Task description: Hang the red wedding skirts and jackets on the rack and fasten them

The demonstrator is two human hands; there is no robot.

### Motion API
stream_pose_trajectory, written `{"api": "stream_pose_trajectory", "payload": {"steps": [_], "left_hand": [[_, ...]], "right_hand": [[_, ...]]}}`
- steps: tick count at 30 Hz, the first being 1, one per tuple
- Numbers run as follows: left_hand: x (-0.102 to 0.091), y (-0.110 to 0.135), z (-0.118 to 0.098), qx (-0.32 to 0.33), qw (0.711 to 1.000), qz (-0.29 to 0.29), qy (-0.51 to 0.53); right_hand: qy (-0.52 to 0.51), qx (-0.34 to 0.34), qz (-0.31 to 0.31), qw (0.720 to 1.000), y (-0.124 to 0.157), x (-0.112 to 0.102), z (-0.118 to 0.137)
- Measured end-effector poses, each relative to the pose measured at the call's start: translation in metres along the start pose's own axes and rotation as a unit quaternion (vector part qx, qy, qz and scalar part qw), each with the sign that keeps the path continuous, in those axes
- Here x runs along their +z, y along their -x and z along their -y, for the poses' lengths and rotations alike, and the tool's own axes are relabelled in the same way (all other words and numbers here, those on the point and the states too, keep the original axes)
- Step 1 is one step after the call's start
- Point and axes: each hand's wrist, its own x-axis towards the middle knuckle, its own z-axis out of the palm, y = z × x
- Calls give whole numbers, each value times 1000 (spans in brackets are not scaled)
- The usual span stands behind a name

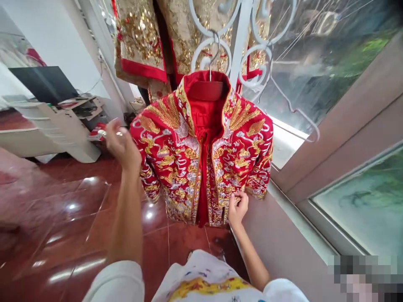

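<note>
A red embroidered jacket (176, 167), worked with gold and silver thread, hangs upright in front of me on a red hanger (206, 90) with a metal hook. Its front is parted, and red ties run down the middle. My right hand (238, 208) pinches the jacket near the lower edge of the front panel on the right. Out to the left, beside the jacket's shoulder, my left hand (121, 144) is raised with curled fingers. Small pale glints show at its fingertips, but blur hides what they are.
Gold sequinned garments (141, 37) with red trim hang behind. A white scrollwork rack (242, 37) holds the hanger, with a bare wire hanger (292, 109) beside it. A window (333, 63) lies to the right. A white desk (59, 130) with a dark monitor (44, 84) stands left on red tiles (94, 218).
</note>
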Motion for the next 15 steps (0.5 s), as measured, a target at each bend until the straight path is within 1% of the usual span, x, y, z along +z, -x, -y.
{"api": "stream_pose_trajectory", "payload": {"steps": [1,2,3,4,5,6,7,8,10,12,13,15], "left_hand": [[-11,32,6,-47,991,-123,-8],[-23,69,13,-162,972,-167,-10],[-34,107,21,-231,957,-174,-15],[-44,146,29,-286,946,-154,-13],[-51,182,38,-347,930,-123,-3],[-55,215,47,-408,909,-88,13],[-56,242,57,-468,882,-53,36],[-55,264,67,-523,850,-17,62],[-45,292,84,-607,785,37,120],[-31,305,98,-659,727,65,179],[-25,309,103,-676,704,69,206],[-18,316,109,-696,669,65,252]], "right_hand": [[-7,56,-5,998,10,-5,-22],[-12,101,-5,995,15,-11,-41],[-18,138,3,990,16,-15,-57],[-30,177,20,984,14,-18,-71],[-46,215,43,975,9,-20,-81],[-63,247,68,965,3,-21,-89],[-80,275,91,954,-3,-22,-95],[-95,298,110,943,-6,-21,-99],[-120,337,132,925,-7,-21,-103],[-137,366,143,909,2,-21,-104],[-146,377,149,903,8,-20,-103],[-168,388,164,891,19,-17,-101]]}}
